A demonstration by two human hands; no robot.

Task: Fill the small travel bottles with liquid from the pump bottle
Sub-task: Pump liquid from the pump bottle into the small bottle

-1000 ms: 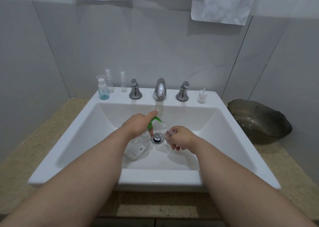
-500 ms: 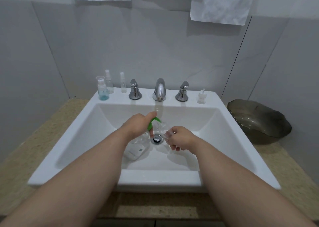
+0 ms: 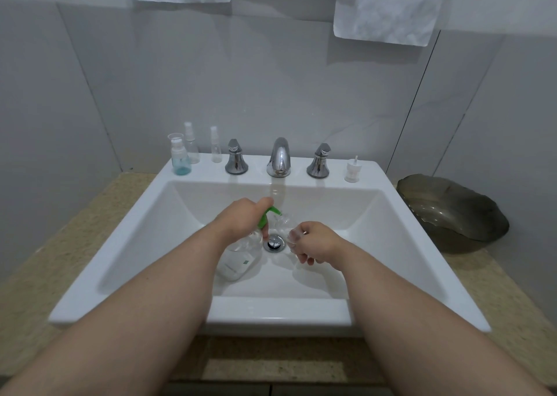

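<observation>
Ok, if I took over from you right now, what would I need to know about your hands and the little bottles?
Left hand grips the pump bottle, tilted inside the sink, a finger over its green pump head.
Right hand holds a small clear bottle at the nozzle, above the drain.
Done: the capped bottle on the ledge holds some blue liquid.
Left: the two spray bottles beside it look empty; the held bottle's level cannot be told. A white cap waits on the ledge's right end.
</observation>
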